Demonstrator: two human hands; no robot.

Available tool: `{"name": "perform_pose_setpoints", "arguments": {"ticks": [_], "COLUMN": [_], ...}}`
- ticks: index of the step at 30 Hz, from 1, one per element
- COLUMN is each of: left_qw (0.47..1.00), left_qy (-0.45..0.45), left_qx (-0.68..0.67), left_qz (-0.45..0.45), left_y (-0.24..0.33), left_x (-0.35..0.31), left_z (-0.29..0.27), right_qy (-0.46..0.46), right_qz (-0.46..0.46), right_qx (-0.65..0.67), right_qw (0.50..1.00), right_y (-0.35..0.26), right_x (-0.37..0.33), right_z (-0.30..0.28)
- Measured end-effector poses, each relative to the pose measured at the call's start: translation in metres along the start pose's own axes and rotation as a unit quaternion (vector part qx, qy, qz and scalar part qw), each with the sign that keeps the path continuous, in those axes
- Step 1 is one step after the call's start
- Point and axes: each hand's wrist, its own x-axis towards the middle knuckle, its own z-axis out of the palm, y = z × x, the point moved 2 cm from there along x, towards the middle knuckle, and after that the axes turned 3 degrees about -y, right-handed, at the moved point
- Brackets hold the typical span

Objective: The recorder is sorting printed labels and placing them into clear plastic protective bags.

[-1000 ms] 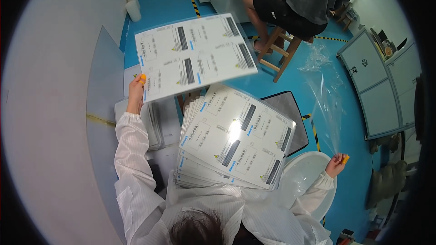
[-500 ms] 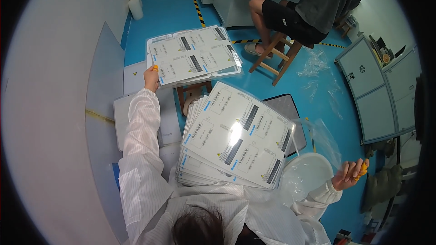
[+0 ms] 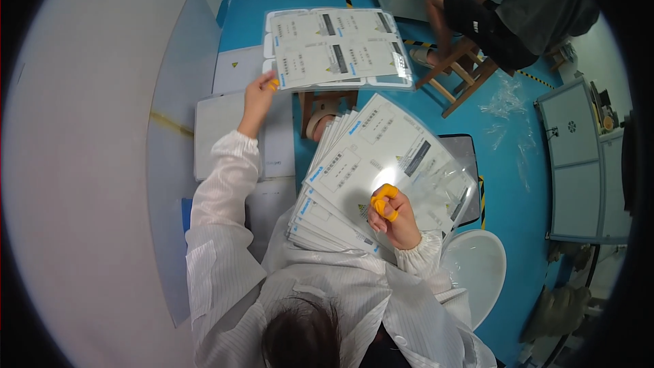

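1 loose printed sheet (image 3: pixel 337 51) lies at 12 o'clock, 4 panels on it in 2 rows of 2, its long axis running nearly level from 9 to 3 o'clock. The left hand (image 3: pixel 259 101), between 10 and 11 o'clock, pinches its near left corner. 1 fanned stack (image 3: pixel 364 153) of similar sheets, too overlapped to count, lies in the lap just right of the middle; its top sheet's long axis runs from 10 to 4 o'clock. Over it, at 4 o'clock, the right hand (image 3: pixel 396 219) is curled, with 2 orange finger cots (image 3: pixel 385 192); I cannot tell whether it grips the clear film (image 3: pixel 446 178) beside it. Farther out at 4 o'clock stands 1 white basin (image 3: pixel 480 269).
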Motion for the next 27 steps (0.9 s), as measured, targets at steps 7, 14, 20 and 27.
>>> {"name": "perform_pose_setpoints", "arguments": {"ticks": [7,14,20,27], "left_qw": [0.922,0.946,0.960,0.965], "left_qy": [-0.360,-0.271,-0.209,-0.205], "left_qx": [0.084,0.173,0.185,0.162], "left_qz": [-0.115,-0.039,-0.011,-0.020], "left_y": [-0.020,0.029,0.030,0.027], "left_x": [-0.152,-0.183,-0.183,-0.189], "left_z": [0.009,0.016,0.018,0.022], "right_qy": [0.032,0.098,0.094,0.109], "right_qz": [0.048,0.002,0.008,0.003], "right_qx": [-0.048,-0.204,-0.381,-0.415], "right_qw": [0.997,0.974,0.920,0.903], "right_y": [0.029,0.049,0.061,0.067], "right_x": [0.020,0.037,0.046,0.047], "right_z": [-0.005,0.004,0.003,-0.008]}}
